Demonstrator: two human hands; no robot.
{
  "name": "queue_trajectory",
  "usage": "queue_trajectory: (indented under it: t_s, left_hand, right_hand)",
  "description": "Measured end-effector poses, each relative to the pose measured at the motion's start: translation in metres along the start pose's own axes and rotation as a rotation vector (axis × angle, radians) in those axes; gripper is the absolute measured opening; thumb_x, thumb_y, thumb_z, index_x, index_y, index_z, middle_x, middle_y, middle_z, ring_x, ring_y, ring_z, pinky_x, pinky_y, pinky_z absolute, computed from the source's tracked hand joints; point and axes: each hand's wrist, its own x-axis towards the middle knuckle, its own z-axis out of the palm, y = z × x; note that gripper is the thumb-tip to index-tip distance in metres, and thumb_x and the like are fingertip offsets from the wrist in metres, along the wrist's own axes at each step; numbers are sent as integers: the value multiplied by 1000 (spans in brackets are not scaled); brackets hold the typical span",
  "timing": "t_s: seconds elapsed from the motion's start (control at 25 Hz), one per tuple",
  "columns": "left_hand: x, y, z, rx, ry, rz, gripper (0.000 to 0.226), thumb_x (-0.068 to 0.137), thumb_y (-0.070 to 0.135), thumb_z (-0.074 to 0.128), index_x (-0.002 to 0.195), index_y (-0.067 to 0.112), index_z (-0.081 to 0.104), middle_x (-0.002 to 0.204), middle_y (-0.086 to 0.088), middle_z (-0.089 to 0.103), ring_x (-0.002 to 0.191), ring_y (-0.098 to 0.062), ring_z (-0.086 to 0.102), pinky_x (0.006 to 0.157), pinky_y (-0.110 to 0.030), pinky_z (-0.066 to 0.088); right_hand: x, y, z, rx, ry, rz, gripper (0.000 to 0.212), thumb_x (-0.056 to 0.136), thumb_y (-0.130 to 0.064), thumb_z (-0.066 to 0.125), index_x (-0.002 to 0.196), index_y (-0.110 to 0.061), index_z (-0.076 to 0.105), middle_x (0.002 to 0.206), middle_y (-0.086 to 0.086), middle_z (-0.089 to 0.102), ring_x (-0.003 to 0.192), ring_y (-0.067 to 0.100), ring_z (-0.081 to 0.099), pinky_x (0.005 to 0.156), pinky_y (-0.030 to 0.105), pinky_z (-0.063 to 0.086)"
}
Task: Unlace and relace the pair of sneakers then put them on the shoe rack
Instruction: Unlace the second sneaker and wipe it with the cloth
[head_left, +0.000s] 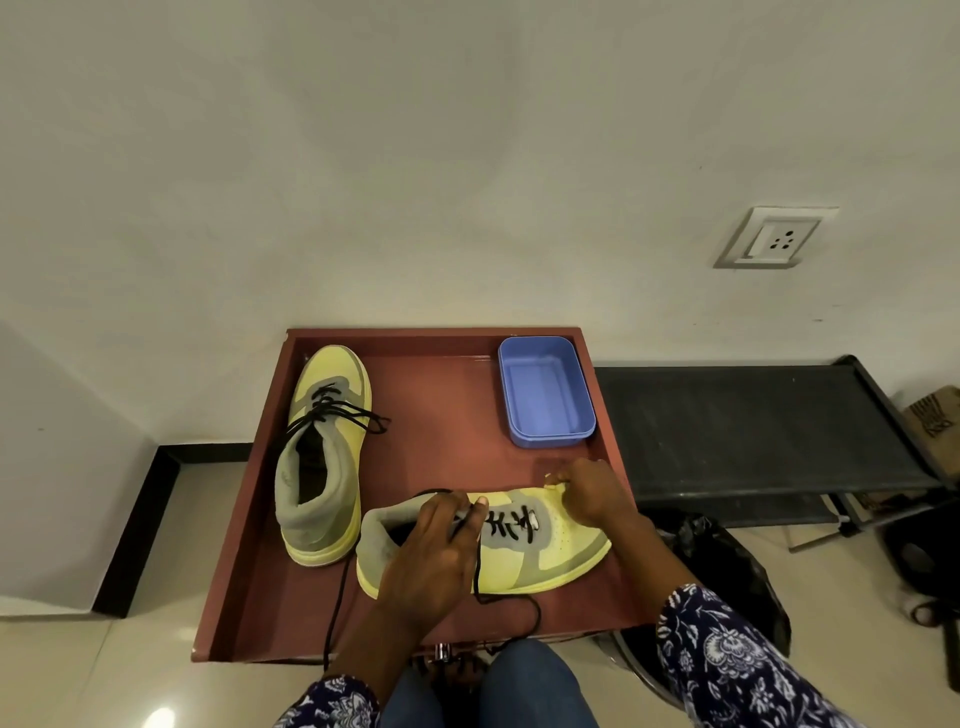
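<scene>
**Lacing a yellow sneaker on a red desk**

Pinching a black lace (480, 566) between thumb and fingers, our left hand (434, 551) rests over the throat of the near sneaker (550, 551), its grip closed on the lace. Our right hand (584, 491) curls its fingers round the far edge of the toe, gripping it to steady the shoe. This yellow and grey sneaker lies across the front of the desk (447, 457), toe pointing right, with lace already crossed through the forward eyelets. Loose lace trails off the desk's front edge. The second sneaker (324, 452) stands upright just to the left, toe toward the wall, loosely laced. A blue plastic tub (545, 395) sits in the desk's far right corner. A dark shoe rack (753, 421) stands beside the desk on the right.
</scene>
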Motion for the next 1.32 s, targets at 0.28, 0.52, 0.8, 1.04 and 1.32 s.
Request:
queue_trajectory:
  t_s: [0.28, 0.52, 0.8, 1.04, 1.32]
  left_hand:
    - [2, 0, -1, -2, 29, 27, 38, 81, 16, 42, 108, 5, 67, 108, -9, 43, 102, -22, 45, 75, -32, 55]
    - [0, 0, 1, 62, -13, -1, 39, 81, 16, 41, 108, 7, 67, 103, -14, 61, 102, -22, 45, 74, -31, 57]
    - [1, 25, -10, 134, 1, -190, 34, 72, 8, 58, 103, 12, 71, 90, -10, 61, 88, -23, 45, 62, -31, 54]
    - [10, 52, -17, -151, -64, -742, 20, 82, 14, 64, 96, 2, 57, 94, -15, 61, 86, -34, 58, 68, -41, 48]
    - [13, 57, -19, -44, -232, -745, 29, 92, 24, 47, 118, 12, 54, 122, -5, 54, 112, -23, 48, 89, -32, 43]
  right_hand:
    - [-5, -49, 8, 3, 10, -277, 36, 87, -4, 54, 122, -10, 61, 131, 5, 58, 121, 22, 52, 100, 21, 34]
    - [-9, -7, 4, 83, 23, -112, 37, 89, 2, 49, 122, -10, 61, 128, 8, 60, 119, 25, 54, 101, 25, 39]
    - [-32, 25, 6, 144, 111, 59, 39, 88, 1, 44, 122, -11, 61, 129, 9, 59, 120, 27, 53, 102, 25, 36]
    - [-48, 27, 2, 470, 216, 159, 36, 87, 6, 44, 112, -7, 67, 121, 10, 64, 119, 26, 55, 102, 28, 40]
    - [-59, 29, 4, 583, 249, 190, 39, 85, 10, 42, 111, -5, 67, 120, 12, 65, 119, 26, 55, 103, 30, 41]
